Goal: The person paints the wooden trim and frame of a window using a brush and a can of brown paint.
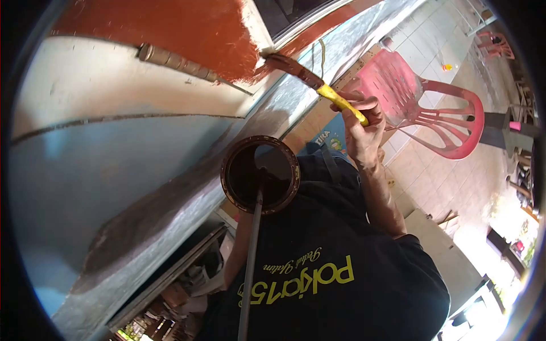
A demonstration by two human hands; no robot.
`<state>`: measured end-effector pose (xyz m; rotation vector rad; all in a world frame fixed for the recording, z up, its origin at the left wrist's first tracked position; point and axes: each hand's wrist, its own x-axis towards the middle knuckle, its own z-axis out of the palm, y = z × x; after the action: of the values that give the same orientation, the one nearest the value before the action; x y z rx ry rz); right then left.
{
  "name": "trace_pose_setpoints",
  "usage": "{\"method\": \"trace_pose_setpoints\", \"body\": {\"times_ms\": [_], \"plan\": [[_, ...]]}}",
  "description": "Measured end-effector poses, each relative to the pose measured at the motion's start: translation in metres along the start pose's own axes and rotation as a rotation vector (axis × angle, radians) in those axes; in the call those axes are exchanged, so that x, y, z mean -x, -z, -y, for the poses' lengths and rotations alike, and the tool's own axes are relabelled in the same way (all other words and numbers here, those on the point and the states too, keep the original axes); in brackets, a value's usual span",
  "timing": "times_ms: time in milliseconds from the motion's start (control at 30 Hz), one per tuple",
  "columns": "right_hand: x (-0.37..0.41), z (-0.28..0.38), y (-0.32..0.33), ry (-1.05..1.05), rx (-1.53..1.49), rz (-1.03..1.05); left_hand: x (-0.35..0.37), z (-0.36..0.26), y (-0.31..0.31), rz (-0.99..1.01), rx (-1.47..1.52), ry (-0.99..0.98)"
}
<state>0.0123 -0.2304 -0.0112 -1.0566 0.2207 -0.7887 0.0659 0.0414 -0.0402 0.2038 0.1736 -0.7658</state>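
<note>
My right hand (364, 122) grips the yellow handle of a paintbrush (327, 91), its ferrule and bristles coated in brown paint. The brush tip meets the edge of the red-brown painted surface (165, 25), beside a pale unpainted strip. In front of my torso is a round paint can (226, 181) with dark brown paint inside and smeared on its rim. A long thin grey rod (253, 256) runs from the can's opening to the bottom of the view. My left forearm (238, 247) shows below the can; the hand itself is hidden behind it.
A turned wooden piece (176, 61) sticks out from the cream panel (102, 85). Below it is a blue wall (114, 165). A pink plastic chair (455, 122) stands on the tiled floor (421, 40) at right. A dark pane (284, 14) lies at top.
</note>
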Motion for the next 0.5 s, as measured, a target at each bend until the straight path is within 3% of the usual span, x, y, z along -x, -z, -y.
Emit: {"method": "trace_pose_setpoints", "body": {"times_ms": [500], "plan": [[0.015, 0.002, -0.015, 0.020, -0.091, -0.053, 0.004, 0.000, -0.009, -0.033, 0.069, 0.093]]}}
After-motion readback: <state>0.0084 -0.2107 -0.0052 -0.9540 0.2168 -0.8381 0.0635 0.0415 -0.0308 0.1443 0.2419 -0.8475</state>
